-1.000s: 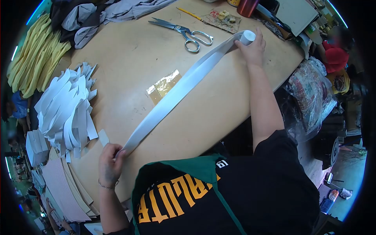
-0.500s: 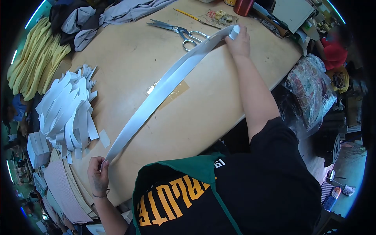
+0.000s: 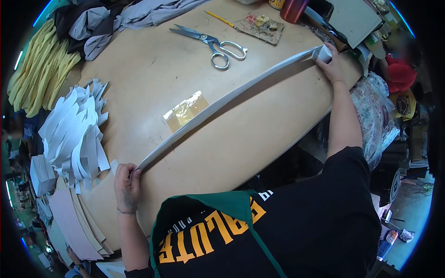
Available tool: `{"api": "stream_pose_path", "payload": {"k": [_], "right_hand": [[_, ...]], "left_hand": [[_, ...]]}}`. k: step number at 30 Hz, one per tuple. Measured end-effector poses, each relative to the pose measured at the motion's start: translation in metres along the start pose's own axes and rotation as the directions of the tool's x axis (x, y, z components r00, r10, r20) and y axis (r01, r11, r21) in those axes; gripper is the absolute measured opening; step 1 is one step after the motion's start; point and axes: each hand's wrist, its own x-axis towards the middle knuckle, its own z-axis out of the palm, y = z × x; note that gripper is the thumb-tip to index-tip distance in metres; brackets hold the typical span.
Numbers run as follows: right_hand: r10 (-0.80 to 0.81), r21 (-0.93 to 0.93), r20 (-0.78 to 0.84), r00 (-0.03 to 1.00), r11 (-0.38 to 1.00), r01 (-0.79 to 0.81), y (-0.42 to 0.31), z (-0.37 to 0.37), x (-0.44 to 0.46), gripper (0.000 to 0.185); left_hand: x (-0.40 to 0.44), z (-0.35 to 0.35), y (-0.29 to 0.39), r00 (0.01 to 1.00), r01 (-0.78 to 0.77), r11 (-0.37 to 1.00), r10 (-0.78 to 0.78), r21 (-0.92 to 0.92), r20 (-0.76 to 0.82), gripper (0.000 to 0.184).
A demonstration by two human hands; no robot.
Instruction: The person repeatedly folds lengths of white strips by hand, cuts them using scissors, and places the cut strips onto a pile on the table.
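Observation:
A long white strip (image 3: 218, 104) stretches diagonally above the table, held at both ends. My left hand (image 3: 127, 185) pinches its near end, close to the table's left side. At the far right, my right hand (image 3: 331, 65) is closed around the other end, where the strip is folded or rolled over. Past the strip's middle, shiny clear-brown tape (image 3: 186, 111) lies on the tabletop. Metal scissors (image 3: 213, 44) rest beyond the strip, blades pointing left. A heap of white strips (image 3: 76, 132) lies to the left of my left hand.
Yellow cloth pieces (image 3: 41, 69) and grey and dark fabric (image 3: 95, 28) occupy the far left. A yellow pencil (image 3: 220, 19), a small fabric scrap (image 3: 260, 28) and a red cup (image 3: 294, 10) are at the back. Patterned sheets (image 3: 74, 222) lie at near left. A person in red (image 3: 399, 74) is at right.
My right hand has moved right and slightly nearer with its end of the strip. My left hand has risen a little in view and rightward. The strip now shows more edge-on, uncovering the tape.

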Motion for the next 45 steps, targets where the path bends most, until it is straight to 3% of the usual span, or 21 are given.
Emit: {"api": "stream_pose_path", "payload": {"k": [3, 4, 7, 8, 11, 14, 16, 19, 21, 24, 26, 27, 29, 31, 32, 34, 37, 45], "right_hand": [[0.019, 0.152, 0.094, 0.995, 0.988, -0.033, 0.006, -0.005, 0.003, 0.067], [0.041, 0.147, 0.143, 0.989, 0.987, -0.062, 0.006, -0.008, 0.005, 0.077], [-0.167, 0.173, 0.061, 0.984, 0.973, 0.155, 0.01, -0.004, 0.004, 0.088], [-0.207, -0.292, 0.051, 0.977, 0.933, 0.213, 0.006, -0.013, 0.001, 0.1], [-0.351, -0.612, -0.129, 0.927, 0.764, 0.204, -0.069, 0.0, -0.032, 0.087], [-0.44, -0.294, -0.045, 0.897, 0.864, 0.409, -0.161, 0.042, -0.075, 0.063], [-0.441, 0.177, 0.178, 0.88, 0.894, 0.412, -0.24, 0.085, -0.115, 0.04], [-0.768, 0.427, 0.33, 0.549, 0.64, 0.639, -0.345, 0.14, -0.167, 0.035], [-0.807, 0.415, 0.337, 0.486, 0.59, 0.693, -0.379, 0.175, -0.193, 0.034], [-0.717, 0.4, 0.54, 0.442, 0.68, 0.615, -0.394, 0.202, -0.204, 0.027], [-0.663, 0.442, 0.567, 0.489, 0.745, 0.499, -0.395, 0.206, -0.205, 0.021], [-0.628, 0.455, 0.582, 0.516, 0.778, 0.434, -0.393, 0.208, -0.204, 0.019], [-0.561, 0.504, 0.608, 0.562, 0.819, 0.272, -0.392, 0.21, -0.2, 0.015], [-0.458, 0.519, 0.661, 0.594, 0.851, 0.079, -0.395, 0.205, -0.195, 0.017], [-0.435, 0.528, 0.676, 0.595, 0.849, 0.02, -0.397, 0.202, -0.193, 0.017], [-0.386, 0.539, 0.71, 0.589, 0.837, -0.1, -0.398, 0.197, -0.19, 0.017], [-0.392, 0.576, 0.731, 0.558, 0.794, -0.196, -0.392, 0.198, -0.185, 0.017], [-0.463, 0.622, 0.68, 0.569, 0.775, -0.112, -0.398, 0.184, -0.185, 0.017]], "left_hand": [[-0.003, 0.003, -0.005, 1.0, 0.009, 1.0, -0.008, 0.016, -0.013, 0.006], [-0.004, 0.004, -0.005, 1.0, 0.014, 1.0, -0.014, 0.019, -0.012, 0.006], [-0.003, 0.003, -0.004, 1.0, 0.011, 1.0, -0.01, 0.016, -0.018, 0.006], [-0.003, 0.002, -0.003, 1.0, -0.005, 1.0, 0.005, 0.009, -0.021, 0.006], [-0.003, 0.004, 0.0, 0.999, -0.001, 0.999, -0.001, -0.038, -0.047, 0.007], [-0.007, 0.012, -0.006, 0.993, -0.022, 0.997, 0.013, -0.073, -0.114, 0.008], [-0.009, 0.012, -0.01, 0.99, -0.077, 0.994, 0.067, -0.072, -0.124, 0.009], [-0.012, 0.018, -0.012, 0.981, -0.076, 0.99, 0.053, -0.115, -0.188, 0.01], [-0.012, 0.021, -0.014, 0.971, -0.104, 0.988, 0.075, -0.117, -0.229, 0.011], [-0.015, 0.027, -0.02, 0.959, -0.106, 0.984, 0.063, -0.141, -0.275, 0.011], [-0.014, 0.031, -0.024, 0.952, -0.096, 0.979, 0.037, -0.179, -0.305, 0.013], [-0.013, 0.03, -0.022, 0.96, -0.026, 0.945, -0.067, -0.327, -0.27, 0.014], [-0.01, 0.026, -0.017, 0.96, 0.107, 0.8, -0.237, -0.59, -0.147, 0.015], [-0.006, 0.02, -0.02, 0.963, 0.151, 0.615, -0.267, -0.774, -0.024, 0.015], [-0.004, 0.017, -0.02, 0.962, 0.176, 0.506, -0.268, -0.845, 0.04, 0.015], [-0.001, 0.012, -0.011, 0.954, 0.174, 0.475, -0.298, -0.863, 0.028, 0.015], [0.0, 0.013, 0.0, 0.945, 0.149, 0.415, -0.328, -0.897, 0.005, 0.015], [0.001, 0.015, 0.005, 0.92, 0.207, 0.314, -0.384, -0.927, 0.075, 0.015]]}}
